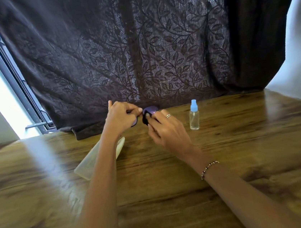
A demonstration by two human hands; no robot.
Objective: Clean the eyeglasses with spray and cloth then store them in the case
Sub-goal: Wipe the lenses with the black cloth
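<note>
A dark leaf-patterned curtain (pixel 138 49) hangs behind the far edge of a wood-grain worktop (pixel 226 161), with a bright window frame (pixel 10 73) past the far left corner. A pale, translucent case (pixel 93 161) lies near the worktop's middle, partly under the left forearm. A small clear spray bottle (pixel 194 117) with a blue cap stands upright toward the far edge, just right of the hands. The left hand (pixel 121 117) is closed on the eyeglasses (pixel 150 110), lifted near the far edge; the right hand (pixel 164 131) pinches a dark cloth (pixel 146 119) against one purple-tinted lens. The glasses look light, thin and fragile, best gripped by the frame, off the smooth lenses.
</note>
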